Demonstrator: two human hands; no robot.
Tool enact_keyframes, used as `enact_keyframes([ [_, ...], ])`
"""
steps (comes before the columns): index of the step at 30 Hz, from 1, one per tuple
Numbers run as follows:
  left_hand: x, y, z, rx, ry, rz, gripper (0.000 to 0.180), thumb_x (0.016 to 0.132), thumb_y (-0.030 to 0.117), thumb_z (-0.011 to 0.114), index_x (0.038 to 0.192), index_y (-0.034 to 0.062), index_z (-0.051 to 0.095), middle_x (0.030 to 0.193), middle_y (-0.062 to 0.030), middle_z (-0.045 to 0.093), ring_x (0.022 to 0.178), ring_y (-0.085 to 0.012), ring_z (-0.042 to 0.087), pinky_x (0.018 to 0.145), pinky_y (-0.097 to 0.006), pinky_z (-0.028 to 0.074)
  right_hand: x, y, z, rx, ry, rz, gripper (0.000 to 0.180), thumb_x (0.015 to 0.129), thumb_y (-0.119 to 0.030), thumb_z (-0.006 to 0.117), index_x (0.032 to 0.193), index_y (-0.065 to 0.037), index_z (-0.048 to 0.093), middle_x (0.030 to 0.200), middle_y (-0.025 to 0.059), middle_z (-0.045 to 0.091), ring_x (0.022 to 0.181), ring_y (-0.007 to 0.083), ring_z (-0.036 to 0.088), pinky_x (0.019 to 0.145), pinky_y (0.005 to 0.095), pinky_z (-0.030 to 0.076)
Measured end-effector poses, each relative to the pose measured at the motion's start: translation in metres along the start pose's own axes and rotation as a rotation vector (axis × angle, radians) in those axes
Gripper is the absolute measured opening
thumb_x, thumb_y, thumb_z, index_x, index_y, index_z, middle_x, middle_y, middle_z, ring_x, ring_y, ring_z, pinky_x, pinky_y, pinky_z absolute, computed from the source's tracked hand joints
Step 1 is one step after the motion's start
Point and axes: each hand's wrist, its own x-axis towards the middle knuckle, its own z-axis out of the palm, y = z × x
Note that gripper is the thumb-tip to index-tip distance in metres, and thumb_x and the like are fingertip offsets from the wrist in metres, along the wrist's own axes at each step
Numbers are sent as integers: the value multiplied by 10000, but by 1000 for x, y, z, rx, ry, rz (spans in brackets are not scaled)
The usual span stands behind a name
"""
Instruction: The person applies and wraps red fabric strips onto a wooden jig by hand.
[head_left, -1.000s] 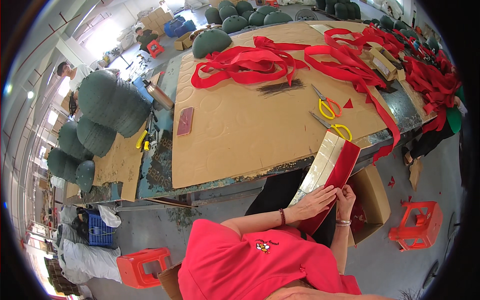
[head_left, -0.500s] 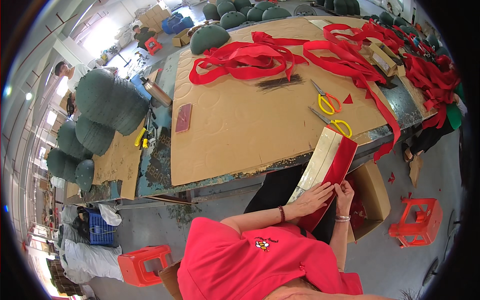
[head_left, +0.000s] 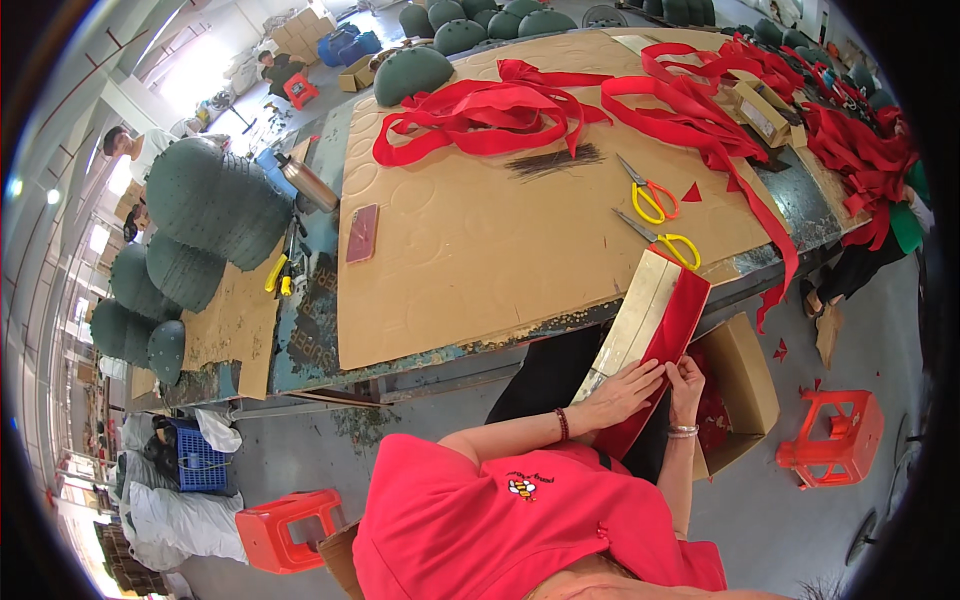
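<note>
A long narrow board [head_left: 632, 312], pale and shiny on one side, leans from my lap against the table edge. A wide red ribbon [head_left: 685, 305] runs lengthwise along its right side. My left hand [head_left: 625, 392] lies across the board with its fingers stretched flat, their tips on the ribbon. Close beside those fingertips, my right hand [head_left: 685, 388] is closed in a pinch at the ribbon's right edge; what sits between its fingers is too small to make out. Beyond the board's top end lie yellow-handled scissors [head_left: 665, 242] and a second pair with yellow and orange handles [head_left: 652, 195].
Red ribbon heaps [head_left: 490, 115] and thin dark wires [head_left: 553, 161] lie on the cardboard-covered table [head_left: 450, 270], with a phone [head_left: 362, 233] and a steel bottle [head_left: 308, 182]. Green domes [head_left: 215, 205] are stacked left. An open carton [head_left: 745, 395] and red stool [head_left: 835, 437] stand right. Other people are nearby.
Both hands keep nearly the same place on the ribbon and board. The whole view has shifted slightly; otherwise little differs.
</note>
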Motion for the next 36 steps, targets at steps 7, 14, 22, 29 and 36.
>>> enact_keyframes([
  [7, 2, 1, -3, -12, -19, -24, 535, 775, 207, 687, 1234, -27, 543, 1337, -149, 487, 1334, -291, 366, 1118, -416, 290, -1, -6, 4, -101, 32, 41, 87, 844, -32, 648, 922, -10, 614, 817, -15, 628, 710, 47, 548, 646, 178, 424],
  [14, 30, -11, -32, 32, 120, 86, 383, 798, 86, 667, 1155, -27, 585, 1271, -168, 541, 1227, -316, 493, 1047, -447, 384, -4, -10, 2, -73, 5, -27, 105, 836, -51, 666, 916, -1, 621, 814, -3, 636, 728, 45, 552, 647, 210, 443],
  [22, 53, -26, -39, 108, -23, 120, 504, 824, 159, 644, 1278, -9, 503, 1387, -128, 441, 1320, -305, 381, 1078, -444, 343, -5, -21, 11, -19, -85, -33, 75, 852, -45, 652, 915, -14, 624, 780, -43, 613, 694, 9, 515, 606, 172, 405],
  [29, 48, -33, -48, -74, 115, 50, 324, 833, 85, 634, 1141, -13, 606, 1236, -164, 571, 1172, -320, 534, 1012, -414, 429, -1, -18, 19, -6, -139, -26, 80, 851, -73, 670, 884, -23, 618, 734, -79, 566, 640, -6, 457, 560, 168, 350],
  [36, 121, -116, -105, -214, 340, -93, 286, 838, 11, 566, 1117, 3, 627, 1135, -167, 633, 1007, -330, 610, 875, -396, 488, -1, -27, 25, -7, -205, -37, 102, 840, -73, 683, 823, -36, 589, 686, -97, 460, 637, -9, 399, 562, 177, 341],
])
